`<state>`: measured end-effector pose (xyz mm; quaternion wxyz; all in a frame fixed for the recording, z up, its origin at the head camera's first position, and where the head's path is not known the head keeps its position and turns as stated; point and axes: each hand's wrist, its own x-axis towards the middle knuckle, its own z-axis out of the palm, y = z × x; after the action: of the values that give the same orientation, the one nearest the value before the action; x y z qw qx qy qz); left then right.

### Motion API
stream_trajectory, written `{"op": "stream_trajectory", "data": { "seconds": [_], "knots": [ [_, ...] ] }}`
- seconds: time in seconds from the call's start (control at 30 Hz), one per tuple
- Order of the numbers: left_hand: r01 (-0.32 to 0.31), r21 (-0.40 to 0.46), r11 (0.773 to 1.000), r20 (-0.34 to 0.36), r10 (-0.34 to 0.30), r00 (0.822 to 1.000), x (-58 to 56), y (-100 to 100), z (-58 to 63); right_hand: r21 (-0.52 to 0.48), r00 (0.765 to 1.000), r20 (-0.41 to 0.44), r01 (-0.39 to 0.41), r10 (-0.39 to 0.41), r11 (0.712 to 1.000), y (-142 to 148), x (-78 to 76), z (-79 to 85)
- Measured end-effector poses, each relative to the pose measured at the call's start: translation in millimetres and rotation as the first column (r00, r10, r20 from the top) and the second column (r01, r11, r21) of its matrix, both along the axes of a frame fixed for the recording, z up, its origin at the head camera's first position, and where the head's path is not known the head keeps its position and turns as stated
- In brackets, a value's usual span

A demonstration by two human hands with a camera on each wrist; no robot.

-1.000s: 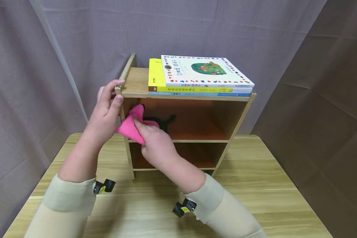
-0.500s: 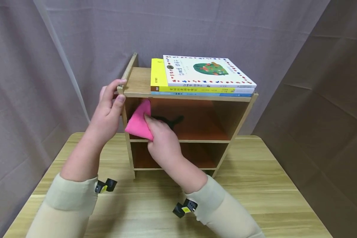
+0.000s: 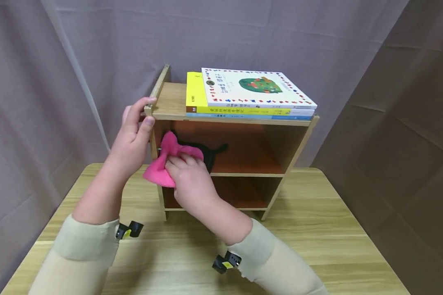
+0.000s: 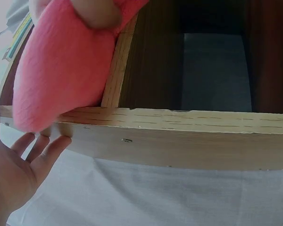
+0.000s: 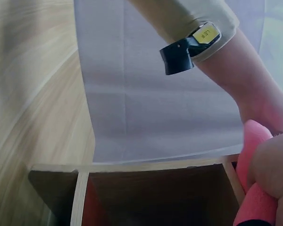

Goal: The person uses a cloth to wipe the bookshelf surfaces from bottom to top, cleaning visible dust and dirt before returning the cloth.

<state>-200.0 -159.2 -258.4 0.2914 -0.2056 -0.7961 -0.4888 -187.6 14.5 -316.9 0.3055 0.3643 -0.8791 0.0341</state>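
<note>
My left hand holds the top front corner of the wooden shelf's left side panel, thumb toward the front edge. In the left wrist view, the fingertips of the left hand touch the panel's outer face. The right hand grips a bunched pink cloth at the left side of the shelf's upper compartment. Fabric spreads over the panel's front edge in the left wrist view, where the cloth hides part of the wood. Its far folds and some right fingertips are hidden.
A stack of books lies on the shelf's top. Behind the cloth, a dark shape shows in the upper compartment; I cannot tell what it is. The shelf stands on a wooden table, with grey curtains behind.
The right hand and pink cloth shift slightly right and up, then back left and lower, with the cloth bunching over the front edge. The left hand keeps its hold on the corner.
</note>
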Motion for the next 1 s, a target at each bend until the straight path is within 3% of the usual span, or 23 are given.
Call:
{"op": "stream_trajectory", "data": {
  "seconds": [0.23,0.47,0.7,1.0],
  "knots": [
    [0.003,0.002,1.000,0.007,-0.003,1.000,0.0,-0.4,-2.2,-0.023,0.993,-0.026,-0.115,0.115,0.993,8.8,-6.4,0.9],
    [0.001,-0.003,1.000,-0.008,-0.001,1.000,-1.1,-0.4,-1.2,-0.039,0.960,0.024,-0.277,0.278,0.960,22.8,-11.4,4.4],
    [0.006,-0.007,1.000,0.006,-0.006,1.000,-1.4,-0.5,-0.8,-0.077,0.941,0.018,-0.337,0.339,0.938,41.2,-12.9,4.7],
    [-0.004,-0.005,1.000,-0.004,0.004,1.000,-0.7,0.6,-0.5,-0.128,0.919,-0.069,-0.393,0.387,0.910,63.2,-13.7,1.0]
  ]
}}
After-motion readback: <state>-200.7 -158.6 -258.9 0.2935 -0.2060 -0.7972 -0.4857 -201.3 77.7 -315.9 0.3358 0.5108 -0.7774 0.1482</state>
